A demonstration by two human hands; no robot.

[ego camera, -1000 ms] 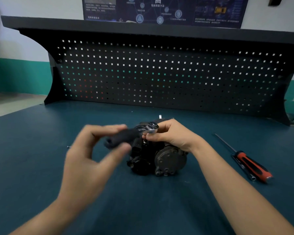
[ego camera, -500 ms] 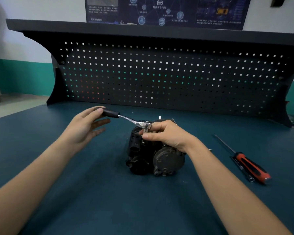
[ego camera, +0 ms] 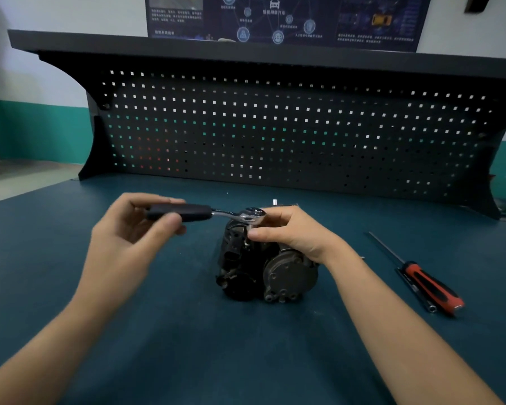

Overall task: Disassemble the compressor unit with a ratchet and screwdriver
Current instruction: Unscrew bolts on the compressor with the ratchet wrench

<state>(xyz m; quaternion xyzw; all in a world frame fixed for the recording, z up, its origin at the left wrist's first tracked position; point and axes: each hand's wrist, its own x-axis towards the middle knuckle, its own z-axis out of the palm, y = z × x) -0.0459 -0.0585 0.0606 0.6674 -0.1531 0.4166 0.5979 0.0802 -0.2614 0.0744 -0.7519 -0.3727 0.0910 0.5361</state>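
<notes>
The dark compressor unit (ego camera: 263, 270) lies on the blue-green bench mat (ego camera: 187, 346), its round grey end cap facing me. A ratchet (ego camera: 216, 213) with a black handle and chrome head sits on top of the unit. My left hand (ego camera: 129, 229) pinches the black handle between thumb and fingers, out to the left of the unit. My right hand (ego camera: 289, 232) rests on the unit's top, its fingers curled round the ratchet head and socket. The bolt under the socket is hidden.
A red-and-black screwdriver (ego camera: 430, 285) lies on the mat to the right, with a thin metal extension bar (ego camera: 415, 290) beside it. A black pegboard back panel (ego camera: 275, 135) rises behind the unit. A small bolt (ego camera: 274, 202) stands just behind the compressor.
My left hand swung the ratchet handle away to the far left, then back toward me; it now points left. My right hand stayed on the ratchet head.
</notes>
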